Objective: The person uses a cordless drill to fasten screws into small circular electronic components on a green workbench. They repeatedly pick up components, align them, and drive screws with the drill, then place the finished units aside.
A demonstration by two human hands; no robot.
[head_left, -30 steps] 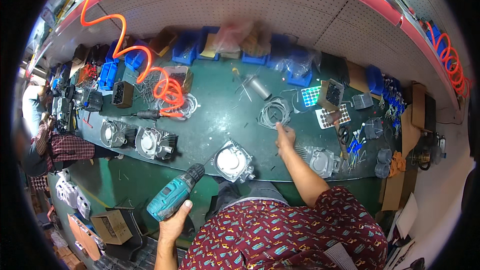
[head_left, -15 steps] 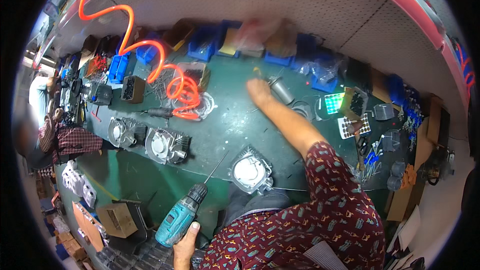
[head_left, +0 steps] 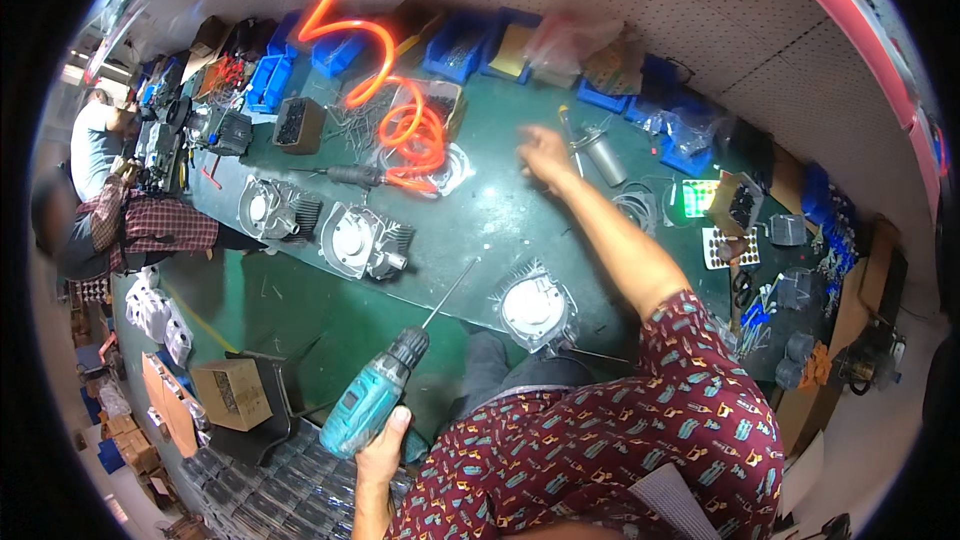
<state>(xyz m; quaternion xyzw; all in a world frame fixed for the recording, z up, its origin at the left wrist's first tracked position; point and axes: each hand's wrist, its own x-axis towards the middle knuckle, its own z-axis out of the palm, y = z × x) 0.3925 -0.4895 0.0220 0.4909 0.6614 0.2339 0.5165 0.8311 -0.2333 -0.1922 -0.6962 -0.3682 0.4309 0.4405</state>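
Green workbench (head_left: 510,210) spans the space in front of you, parts scattered across it. Person in a checked shirt (head_left: 170,227) off at its left end. Orange coiled hose (head_left: 388,48) hangs down over the back and bunches up on the bench, left of your right hand. Cardboard box (head_left: 232,393) below bench level, on your left.

Teal drill (head_left: 370,400): on your side of the bench's near edge, off the bench, tilted, chuck pointing toward the bench. Your left hand (head_left: 383,445) has it by the handle, closed around it, thumb up along the body. Nearest metal housing (head_left: 533,308) sits at the near edge right in front of you, round pale face up; two more housings, one here (head_left: 360,240), further left along that edge.

Blue bins, e.g. this one (head_left: 453,50), line the back. Your right hand (head_left: 545,155) is stretched out over the bench, fingers partly curled; can't tell if they've got anything small. Metal cylinder (head_left: 603,158) just right of that hand, apart from it. Grey cable coil (head_left: 636,205) near the cylinder. Yellow-ended tool (head_left: 564,112) just beside your right hand; contact unclear. Thinnest item: long bit (head_left: 450,293) in the drill's chuck.
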